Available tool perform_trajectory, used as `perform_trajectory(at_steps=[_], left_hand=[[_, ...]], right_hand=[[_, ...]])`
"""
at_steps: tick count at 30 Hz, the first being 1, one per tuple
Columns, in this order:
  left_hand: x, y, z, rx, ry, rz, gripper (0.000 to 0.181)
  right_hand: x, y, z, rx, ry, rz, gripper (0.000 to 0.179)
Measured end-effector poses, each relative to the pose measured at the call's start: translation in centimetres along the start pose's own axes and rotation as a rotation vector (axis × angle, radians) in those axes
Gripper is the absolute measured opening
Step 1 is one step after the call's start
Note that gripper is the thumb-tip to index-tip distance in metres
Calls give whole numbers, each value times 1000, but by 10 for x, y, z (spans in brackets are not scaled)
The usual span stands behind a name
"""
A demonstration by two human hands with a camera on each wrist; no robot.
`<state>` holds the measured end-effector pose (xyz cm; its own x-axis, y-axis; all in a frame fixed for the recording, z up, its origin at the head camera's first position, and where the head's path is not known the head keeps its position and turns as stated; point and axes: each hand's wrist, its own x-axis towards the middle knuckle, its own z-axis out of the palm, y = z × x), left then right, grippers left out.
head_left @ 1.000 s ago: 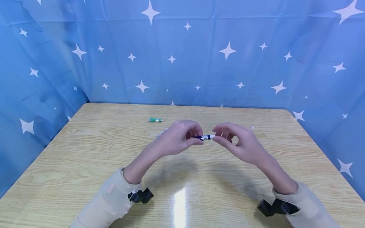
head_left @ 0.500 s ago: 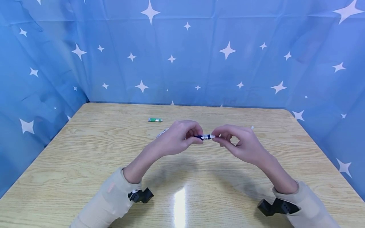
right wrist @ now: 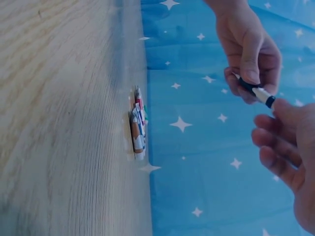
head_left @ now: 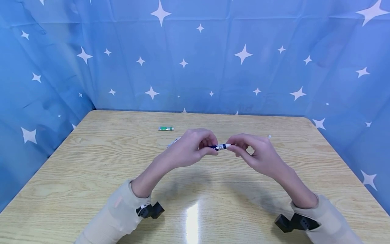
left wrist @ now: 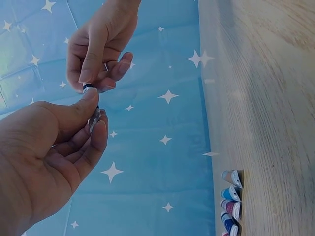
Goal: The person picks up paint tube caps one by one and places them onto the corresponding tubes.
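A small dark blue and white paint tube (head_left: 221, 147) is held above the table between my two hands. My left hand (head_left: 195, 147) pinches its dark blue end between thumb and fingers, and hides part of it. At the white end, my right hand (head_left: 257, 151) pinches the tip with thumb and forefinger. In the left wrist view the tube (left wrist: 94, 120) shows silvery below the left thumb. The right wrist view shows the tube (right wrist: 261, 93) spanning the short gap between the hands.
Behind the left hand lies a green paint tube (head_left: 166, 128) on the wooden table (head_left: 91, 176). Another pale tube (head_left: 173, 142) is partly hidden by that hand. Several tubes (left wrist: 230, 206) lie in a row in the left wrist view. A small white piece (head_left: 269, 136) sits beyond the right hand.
The right hand's raised forefinger has come down towards the thumb, and the two now pinch the white tip. The left hand and tube have barely moved.
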<state>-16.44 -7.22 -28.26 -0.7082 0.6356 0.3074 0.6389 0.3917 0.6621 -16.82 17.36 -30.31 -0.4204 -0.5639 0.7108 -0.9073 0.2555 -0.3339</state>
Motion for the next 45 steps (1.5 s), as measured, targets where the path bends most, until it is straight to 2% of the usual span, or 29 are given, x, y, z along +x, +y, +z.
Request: perform_trajectory(at_steps=[11, 17, 24, 34, 39, 45], left_hand=[[-2, 6, 0, -6, 7, 24, 10], [-3, 10, 2, 39, 23, 42, 9], [-3, 10, 6, 108, 73, 87, 9], [-4, 7, 9, 290, 189, 224, 13], [-3, 6, 10, 326, 219, 252, 11], [-2, 4, 9, 350, 239, 267, 10]], right_hand=[[-2, -1, 2, -20, 2, -31, 28], [-4, 0, 3, -31, 1, -42, 30], [-5, -2, 3, -32, 7, 12, 29], [-3, -2, 4, -45, 54, 29, 32], [-3, 0, 4, -52, 92, 36, 32], [-4, 2, 4, -35, 97, 48, 25]])
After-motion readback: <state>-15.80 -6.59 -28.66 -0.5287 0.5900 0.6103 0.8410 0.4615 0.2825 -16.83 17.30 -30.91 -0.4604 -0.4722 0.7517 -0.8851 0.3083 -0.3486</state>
